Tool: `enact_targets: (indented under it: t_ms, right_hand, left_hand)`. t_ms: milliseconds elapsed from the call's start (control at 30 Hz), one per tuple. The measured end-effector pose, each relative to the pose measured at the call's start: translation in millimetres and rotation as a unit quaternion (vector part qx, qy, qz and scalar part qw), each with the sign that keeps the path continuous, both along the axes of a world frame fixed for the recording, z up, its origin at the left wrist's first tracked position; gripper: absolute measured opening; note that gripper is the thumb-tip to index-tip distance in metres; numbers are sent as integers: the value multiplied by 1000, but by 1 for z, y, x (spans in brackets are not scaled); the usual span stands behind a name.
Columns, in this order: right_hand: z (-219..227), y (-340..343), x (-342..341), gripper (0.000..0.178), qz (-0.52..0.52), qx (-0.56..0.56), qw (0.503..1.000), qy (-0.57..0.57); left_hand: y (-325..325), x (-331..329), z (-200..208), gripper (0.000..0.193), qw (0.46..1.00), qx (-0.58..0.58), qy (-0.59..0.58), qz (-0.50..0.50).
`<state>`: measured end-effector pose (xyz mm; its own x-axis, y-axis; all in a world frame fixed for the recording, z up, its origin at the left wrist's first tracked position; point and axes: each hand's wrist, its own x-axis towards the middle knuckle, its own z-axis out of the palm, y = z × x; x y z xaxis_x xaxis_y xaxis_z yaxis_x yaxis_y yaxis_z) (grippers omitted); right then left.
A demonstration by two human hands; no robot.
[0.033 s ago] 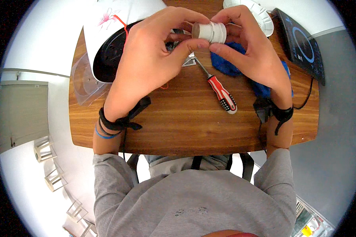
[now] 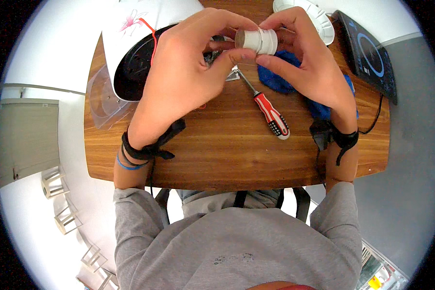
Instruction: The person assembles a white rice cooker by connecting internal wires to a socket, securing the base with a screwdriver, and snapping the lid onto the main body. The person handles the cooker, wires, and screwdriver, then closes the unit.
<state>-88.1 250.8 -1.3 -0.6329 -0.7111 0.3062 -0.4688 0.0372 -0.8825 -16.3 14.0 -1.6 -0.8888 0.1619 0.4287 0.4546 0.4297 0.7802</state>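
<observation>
The screwdriver (image 2: 271, 115) has a red, white and black handle, the black part dotted with white, and a silvery shaft. Beyond it, the cylindrical piece (image 2: 257, 42) is white with a dull brownish-grey end face. Under the screwdriver, the table (image 2: 217, 145) is brown with darker wood-grain streaks. To its right are a plain blue bundle (image 2: 278, 79) and, farther off, a black panel (image 2: 369, 55) patterned with a blue ring. To its left stands a white casing (image 2: 145, 9) with a pink flower and a black oval area, crossed by a red-orange strip (image 2: 153, 41). Nearer than the screwdriver, the shirt (image 2: 237, 232) is grey with a small dark print.
</observation>
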Motion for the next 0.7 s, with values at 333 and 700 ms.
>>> enact_targets:
  t_ms: [333, 700]
  right_hand:
    - [-5, 14, -11, 53, 50, -61, 996, 50]
    - [6, 10, -1, 57, -12, -37, 998, -39]
  left_hand:
    - [-7, -2, 7, 43, 989, 108, -68, -73]
    - [-4, -2, 8, 35, 983, 153, -53, -88]
